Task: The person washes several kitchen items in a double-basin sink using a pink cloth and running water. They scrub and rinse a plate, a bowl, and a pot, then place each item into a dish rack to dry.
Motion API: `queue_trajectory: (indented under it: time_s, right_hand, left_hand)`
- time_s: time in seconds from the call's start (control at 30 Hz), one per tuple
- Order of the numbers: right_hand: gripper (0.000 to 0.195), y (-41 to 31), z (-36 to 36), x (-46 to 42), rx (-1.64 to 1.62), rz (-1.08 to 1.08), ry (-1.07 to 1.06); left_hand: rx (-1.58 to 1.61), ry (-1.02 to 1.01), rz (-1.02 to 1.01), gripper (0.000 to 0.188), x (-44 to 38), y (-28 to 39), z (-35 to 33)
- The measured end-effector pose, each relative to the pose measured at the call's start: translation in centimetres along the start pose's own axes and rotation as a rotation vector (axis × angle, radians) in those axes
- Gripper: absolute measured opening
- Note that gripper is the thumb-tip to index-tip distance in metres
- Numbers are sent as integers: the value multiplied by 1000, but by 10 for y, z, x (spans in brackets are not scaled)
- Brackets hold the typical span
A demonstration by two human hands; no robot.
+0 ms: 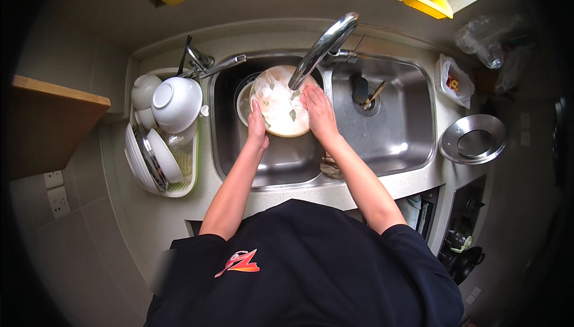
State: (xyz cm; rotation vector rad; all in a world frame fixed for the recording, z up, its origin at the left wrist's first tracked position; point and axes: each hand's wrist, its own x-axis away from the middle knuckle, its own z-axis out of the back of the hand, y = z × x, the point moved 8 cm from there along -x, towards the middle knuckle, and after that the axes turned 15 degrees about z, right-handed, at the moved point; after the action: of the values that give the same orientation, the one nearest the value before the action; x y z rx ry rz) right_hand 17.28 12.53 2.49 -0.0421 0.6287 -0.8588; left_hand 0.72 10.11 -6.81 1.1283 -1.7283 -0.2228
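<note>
A round plate with a floral pattern (282, 107) is held over the left basin of a steel double sink (287, 165), under the chrome faucet (314, 53). My left hand (257, 125) grips its left edge, thumb on the patterned face. My right hand (319, 111) lies against its right side with the fingers together; their tips are near the spout. Behind the plate, a pale round bowl (243, 105) shows in part at the left. Whether water is running cannot be told.
At the left, a dish rack (193, 165) holds white bowls (177, 103) and plates. A crumpled cloth (331, 165) hangs on the divider. The right basin holds a dark object and a brush-like tool at its drain. A steel lid (473, 139) lies at the right; a wooden board (58, 125) juts in left.
</note>
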Motion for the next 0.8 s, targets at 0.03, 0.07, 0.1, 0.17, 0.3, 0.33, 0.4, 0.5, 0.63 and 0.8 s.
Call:
queue_trajectory:
  time_s: [0.03, 0.07, 0.1, 0.17, 0.3, 0.33, 0.4, 0.5, 0.63, 0.8]
  right_hand:
    - [29, 4, -2, -4, 19, -44, 36]
    - [31, 6, -5, -7, 38, -87, 72]
    - [33, 8, -7, -10, 52, -132, 107]
    - [38, 10, -25, -16, -28, -113, 48]
    - [57, -21, -43, -33, -79, 35, -53]
    - [55, -35, -39, -39, -264, -51, -93]
    - [47, -47, -43, -35, -541, -87, -43]
    - [40, -76, -25, -25, -272, 98, -276]
    - [18, -62, 15, -9, -272, 311, -191]
    - [12, 8, 31, 11, -114, 31, -126]
  left_hand:
    - [18, -20, 26, 63, 2, -3, -5]
    - [35, -40, 52, 63, 4, -5, -11]
    - [52, -56, 79, 63, 8, -5, -16]
    - [-8, -93, 164, 68, 14, -6, -27]
    - [-21, -124, 213, 74, 7, -21, -33]
    - [29, -105, 222, 75, 6, -22, -29]
    - [68, -90, 33, 81, 3, -12, -38]
    - [110, -169, 204, 77, -17, -20, -15]
    - [98, -66, 88, 60, -14, 1, -14]
    - [-353, 139, -216, 38, 15, 55, -14]
